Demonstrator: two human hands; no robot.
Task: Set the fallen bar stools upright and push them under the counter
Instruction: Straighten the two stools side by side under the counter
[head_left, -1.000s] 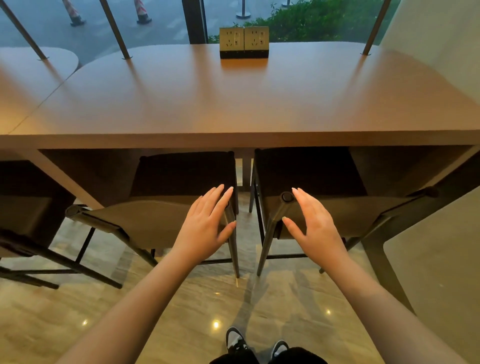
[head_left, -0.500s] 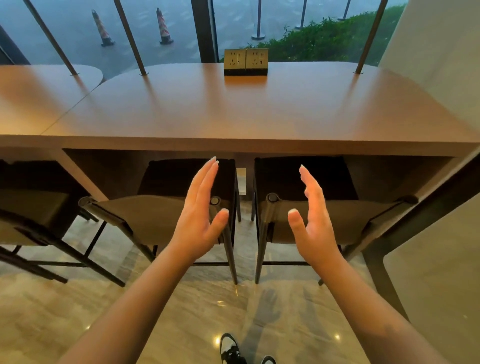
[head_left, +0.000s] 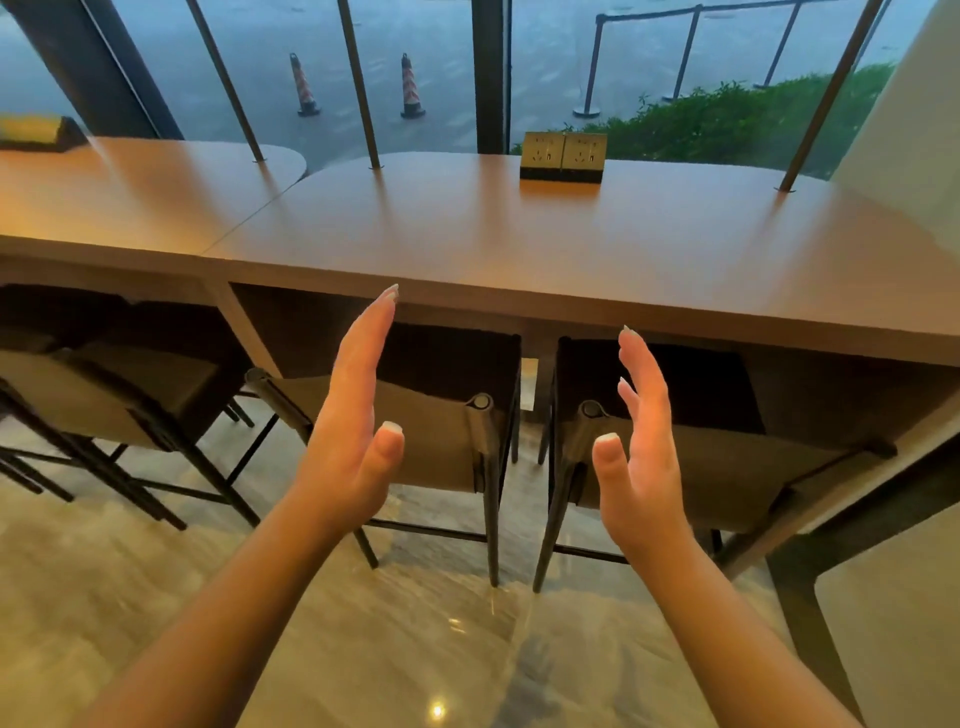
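Two bar stools stand upright side by side, their dark seats tucked under the brown counter (head_left: 571, 260). The left stool (head_left: 441, 441) and the right stool (head_left: 727, 467) each show a tan backrest on black legs. My left hand (head_left: 353, 431) is raised in front of the left stool's backrest, fingers straight, palm turned inward, holding nothing. My right hand (head_left: 639, 447) hovers the same way before the right stool, fingers straight and apart from it.
A third stool (head_left: 104, 405) sits under the neighbouring counter section at the left. A twin power socket block (head_left: 563, 156) stands at the counter's back. Slanted metal rods (head_left: 358, 83) rise from the counter before the window. A white wall (head_left: 893, 623) closes the right side.
Both hands have lifted off the stool backrests and turned palms inward. My view has tilted up and shifted, showing more of the counter and window.
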